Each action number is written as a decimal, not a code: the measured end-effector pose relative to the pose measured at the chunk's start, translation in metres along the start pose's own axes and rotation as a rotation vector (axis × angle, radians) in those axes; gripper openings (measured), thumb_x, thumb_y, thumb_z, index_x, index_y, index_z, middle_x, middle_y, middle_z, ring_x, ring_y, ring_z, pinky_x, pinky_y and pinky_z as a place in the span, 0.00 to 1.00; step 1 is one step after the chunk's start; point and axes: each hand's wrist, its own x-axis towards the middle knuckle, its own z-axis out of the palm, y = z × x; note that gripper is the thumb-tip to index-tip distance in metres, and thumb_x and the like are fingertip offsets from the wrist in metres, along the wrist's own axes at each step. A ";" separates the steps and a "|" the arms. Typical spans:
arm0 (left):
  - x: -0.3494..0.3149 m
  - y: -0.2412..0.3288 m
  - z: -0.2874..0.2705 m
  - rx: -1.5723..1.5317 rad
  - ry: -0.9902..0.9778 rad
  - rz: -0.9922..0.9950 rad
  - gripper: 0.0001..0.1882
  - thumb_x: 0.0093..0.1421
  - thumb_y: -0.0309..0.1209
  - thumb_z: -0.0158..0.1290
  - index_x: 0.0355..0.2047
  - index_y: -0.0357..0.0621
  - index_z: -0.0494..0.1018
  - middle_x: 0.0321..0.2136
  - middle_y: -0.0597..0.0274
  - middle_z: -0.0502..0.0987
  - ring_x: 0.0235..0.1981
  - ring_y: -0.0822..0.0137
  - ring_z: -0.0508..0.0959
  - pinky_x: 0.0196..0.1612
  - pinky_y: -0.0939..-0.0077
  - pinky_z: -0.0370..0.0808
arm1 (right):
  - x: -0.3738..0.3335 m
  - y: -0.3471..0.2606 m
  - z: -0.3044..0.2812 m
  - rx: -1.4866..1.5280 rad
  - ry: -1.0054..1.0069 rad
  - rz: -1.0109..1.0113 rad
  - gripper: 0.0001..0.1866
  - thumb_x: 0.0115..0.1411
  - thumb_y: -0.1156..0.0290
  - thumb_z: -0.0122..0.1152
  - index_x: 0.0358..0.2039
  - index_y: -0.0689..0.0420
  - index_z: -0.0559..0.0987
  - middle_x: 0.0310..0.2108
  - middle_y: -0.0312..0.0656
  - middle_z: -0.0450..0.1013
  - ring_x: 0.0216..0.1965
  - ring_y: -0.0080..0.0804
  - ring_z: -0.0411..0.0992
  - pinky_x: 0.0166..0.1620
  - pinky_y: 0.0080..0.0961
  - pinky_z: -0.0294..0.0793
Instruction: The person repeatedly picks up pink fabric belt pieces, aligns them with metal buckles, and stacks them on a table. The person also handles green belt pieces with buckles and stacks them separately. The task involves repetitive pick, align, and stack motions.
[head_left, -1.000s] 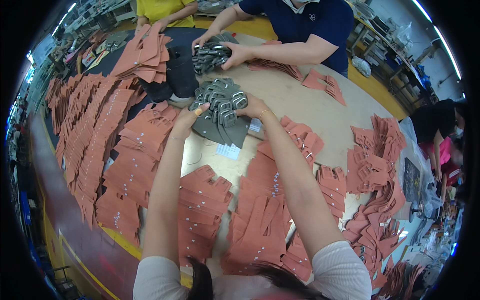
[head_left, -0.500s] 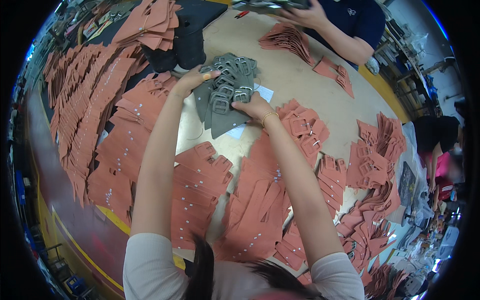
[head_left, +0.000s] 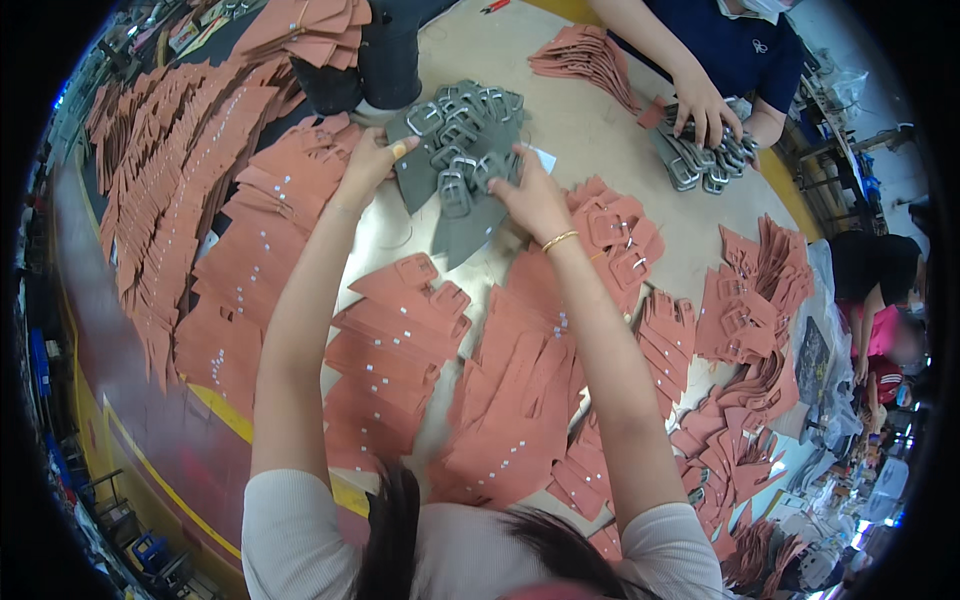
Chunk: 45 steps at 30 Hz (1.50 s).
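A fanned bundle of grey-green leather pieces with metal buckles (head_left: 460,150) lies at the far middle of the table, between my hands. My left hand (head_left: 372,165) grips its left edge, thumb on top and the other fingers partly hidden. At the right edge, my right hand (head_left: 537,203) holds the bundle between thumb and fingers, the thumb beside a buckle. A white paper (head_left: 546,160) shows partly behind the right hand. Nearer to me lie fanned stacks of salmon leather pieces (head_left: 385,370), some with covered buckles.
Across the table a co-worker's hand (head_left: 708,115) holds another grey-green buckle bundle (head_left: 700,165). Black cylindrical containers (head_left: 390,65) stand beyond my left hand. More salmon pieces (head_left: 180,180) cover the left side, and others (head_left: 745,310) the right.
The grey-green bundle has shifted slightly away from me and spread wider, as my right hand moved right. The co-worker's bundle has come down from the far edge to the table's right side.
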 end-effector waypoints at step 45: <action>-0.387 -0.082 -0.135 0.109 -0.245 -0.359 0.16 0.58 0.31 0.56 0.46 0.39 0.71 0.46 0.57 0.73 0.45 0.68 0.73 0.46 0.69 0.71 | -0.339 -0.050 0.064 0.835 -0.729 0.156 0.10 0.65 0.73 0.50 0.44 0.59 0.63 0.43 0.39 0.69 0.43 0.23 0.67 0.46 0.21 0.70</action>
